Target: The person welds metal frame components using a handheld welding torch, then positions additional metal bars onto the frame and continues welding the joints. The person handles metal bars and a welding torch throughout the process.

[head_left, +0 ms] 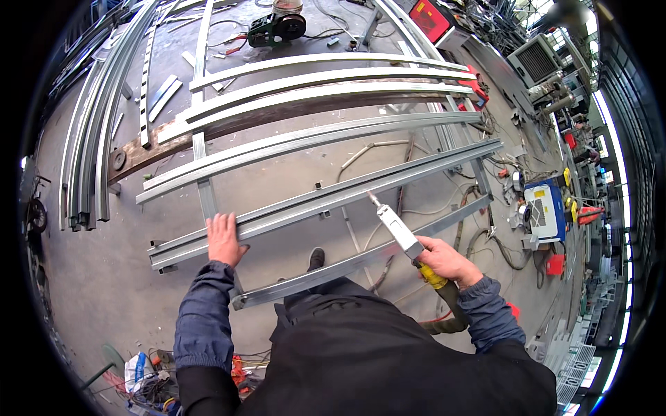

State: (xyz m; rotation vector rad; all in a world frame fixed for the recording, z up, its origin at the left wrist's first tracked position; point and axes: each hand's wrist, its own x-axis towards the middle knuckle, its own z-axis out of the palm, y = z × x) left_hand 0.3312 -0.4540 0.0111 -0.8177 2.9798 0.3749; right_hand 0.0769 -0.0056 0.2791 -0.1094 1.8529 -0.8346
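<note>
While the left hand (225, 239) lies palm-down near the left end of a doubled silvery metal rail (312, 206), thumb out to the side and not gripping anything, the right hand (447, 260) is wrapped around a boxy grey hand tool (400, 227) at its yellow lower end. The tool's thin tip points away from the person, up at the near edge of that rail, around mid-length. Touching or just hovering? Can't tell from here, tbh. A thick dark hose (452, 305) hangs off the back of it.

Closer to the person there's a single metal bar (347, 265) running across, with a dark shoe (316, 258) on the floor just past it. More pale rails (312, 141) lie beyond, plus a rusty brown beam (156, 149). Over on the right sits a blue-and-white machine (544, 211), and way up top, a green one (262, 33).
</note>
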